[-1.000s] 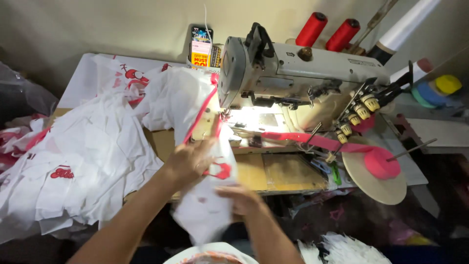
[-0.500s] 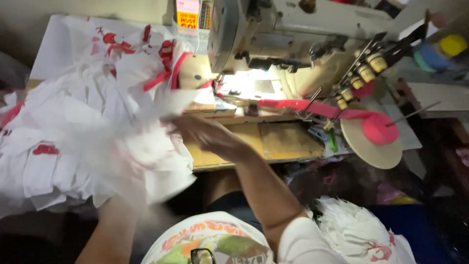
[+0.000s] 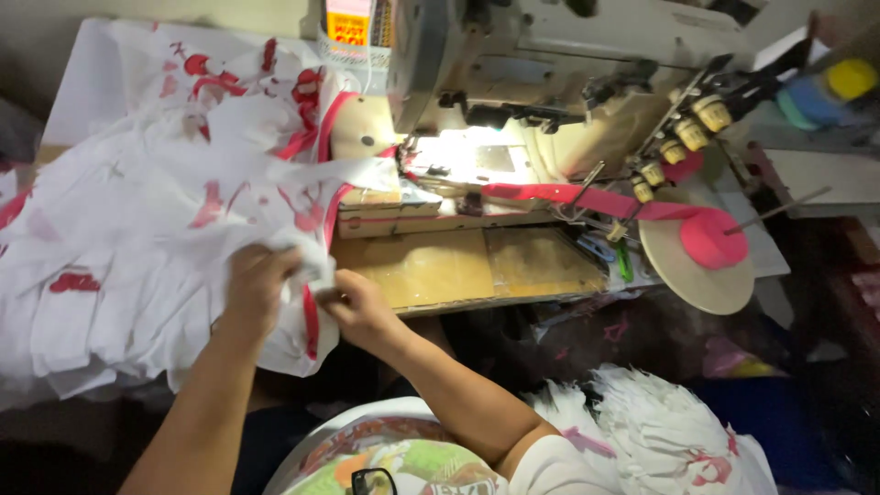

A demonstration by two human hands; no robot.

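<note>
My left hand (image 3: 255, 291) and my right hand (image 3: 360, 307) both grip the edge of a white fabric piece with red print and red edge trim (image 3: 307, 280), at the front left of the wooden sewing table (image 3: 458, 266). The piece lies against a big heap of similar white printed pieces (image 3: 137, 229) on the left. A red strip of binding (image 3: 587, 200) runs from a red tape roll on a round disc (image 3: 706, 240) to the lit needle area of the sewing machine (image 3: 513, 64).
Thread tension knobs (image 3: 683, 133) stick out at the machine's right. A stack of white printed pieces (image 3: 669, 431) lies low at the right near my lap. Coloured spools (image 3: 839, 82) stand at the far right.
Both hands moved left from the needle area to the heap. The white piece was carried onto the pile, and the view shifted down and left.
</note>
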